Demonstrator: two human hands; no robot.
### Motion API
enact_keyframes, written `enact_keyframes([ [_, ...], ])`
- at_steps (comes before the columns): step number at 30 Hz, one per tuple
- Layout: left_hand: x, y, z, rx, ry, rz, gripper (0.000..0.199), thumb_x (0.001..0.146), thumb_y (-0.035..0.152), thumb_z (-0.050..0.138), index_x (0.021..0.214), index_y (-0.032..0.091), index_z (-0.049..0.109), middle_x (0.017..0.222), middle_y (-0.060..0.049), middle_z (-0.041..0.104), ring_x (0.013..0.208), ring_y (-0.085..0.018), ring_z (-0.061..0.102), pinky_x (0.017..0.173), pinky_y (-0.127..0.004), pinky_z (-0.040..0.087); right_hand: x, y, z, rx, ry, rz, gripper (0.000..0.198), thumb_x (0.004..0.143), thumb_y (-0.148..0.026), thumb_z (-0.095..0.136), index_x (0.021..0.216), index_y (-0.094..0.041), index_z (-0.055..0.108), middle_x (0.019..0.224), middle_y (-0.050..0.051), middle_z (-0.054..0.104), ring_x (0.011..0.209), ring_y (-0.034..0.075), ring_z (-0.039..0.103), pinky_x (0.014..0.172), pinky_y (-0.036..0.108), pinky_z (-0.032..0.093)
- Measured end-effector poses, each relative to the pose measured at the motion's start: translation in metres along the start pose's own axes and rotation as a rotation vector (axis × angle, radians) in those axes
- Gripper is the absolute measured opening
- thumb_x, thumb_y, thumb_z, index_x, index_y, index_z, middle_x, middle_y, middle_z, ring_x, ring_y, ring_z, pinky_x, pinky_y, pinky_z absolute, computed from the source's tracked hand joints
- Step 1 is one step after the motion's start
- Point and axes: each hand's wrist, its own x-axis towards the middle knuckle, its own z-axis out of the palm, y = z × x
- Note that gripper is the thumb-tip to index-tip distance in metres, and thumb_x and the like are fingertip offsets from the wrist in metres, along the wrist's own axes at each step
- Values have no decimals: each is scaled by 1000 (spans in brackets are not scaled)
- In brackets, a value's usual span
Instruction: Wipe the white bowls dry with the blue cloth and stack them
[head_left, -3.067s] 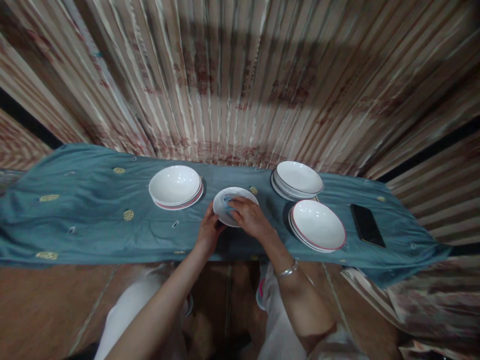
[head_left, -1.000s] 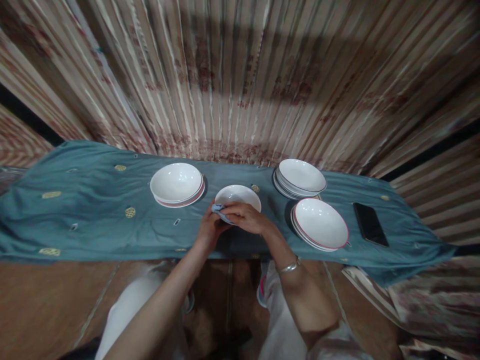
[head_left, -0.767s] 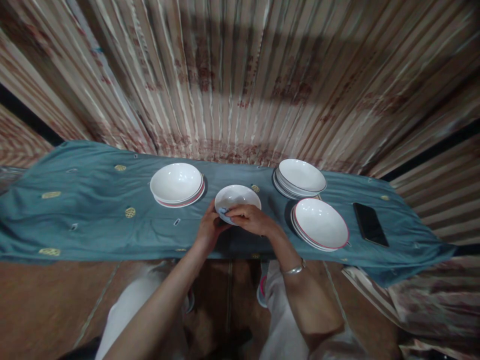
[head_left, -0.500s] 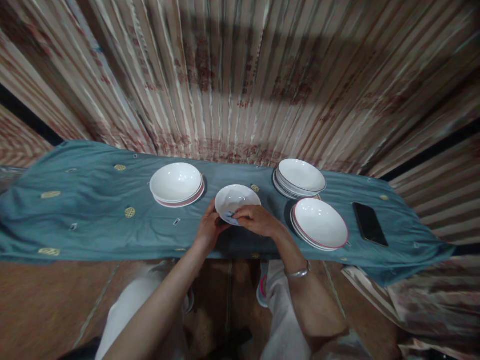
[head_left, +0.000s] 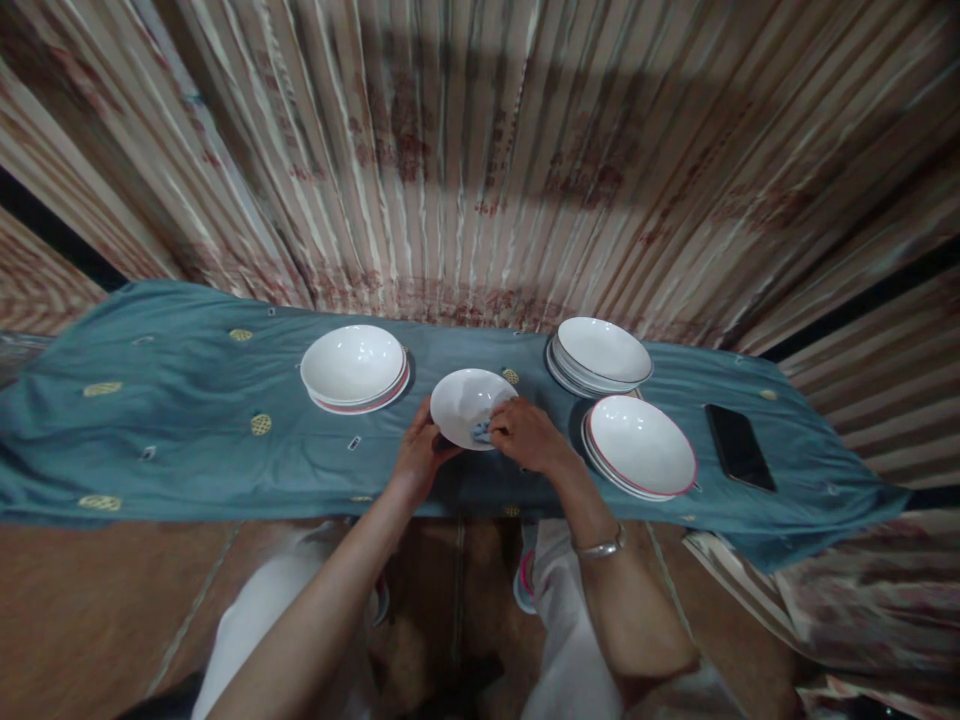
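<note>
A white bowl (head_left: 465, 390) is held tilted toward me over the middle of the table. My left hand (head_left: 421, 448) grips it from the left, thumb at the rim and fingers underneath. Over the bowl's near right side, my right hand (head_left: 525, 432) has its fingers curled together against the inside. A small blue-and-white patch (head_left: 481, 432) shows at those fingertips; whether it is a bit of cloth or a pattern on the bowl, I cannot tell. A silver bangle (head_left: 601, 546) circles my right wrist.
White bowls (head_left: 352, 365) are stacked at left. To the right stand a dark-rimmed stack (head_left: 604, 350) and a red-rimmed stack (head_left: 643, 445). A black phone (head_left: 739, 447) lies beyond them. The table has a teal cloth (head_left: 187, 420); a striped curtain (head_left: 465, 180) hangs behind.
My right hand has shifted slightly right and up along the bowl, fingers more curled. The blue patch has moved right with it. My left hand stays in place.
</note>
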Motion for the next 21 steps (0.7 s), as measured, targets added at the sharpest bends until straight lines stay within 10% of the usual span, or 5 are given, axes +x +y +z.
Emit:
enact_keyframes([
  [21,1,-1,-1,-1,16,-2,58,65,24,70,123,26,62,120,-5,64,108,-25,60,84,-46,61,17,17,15,-22,305,38,34,89,-6,47,101,-12,78,123,15,70,116,27,61,113,43,40],
])
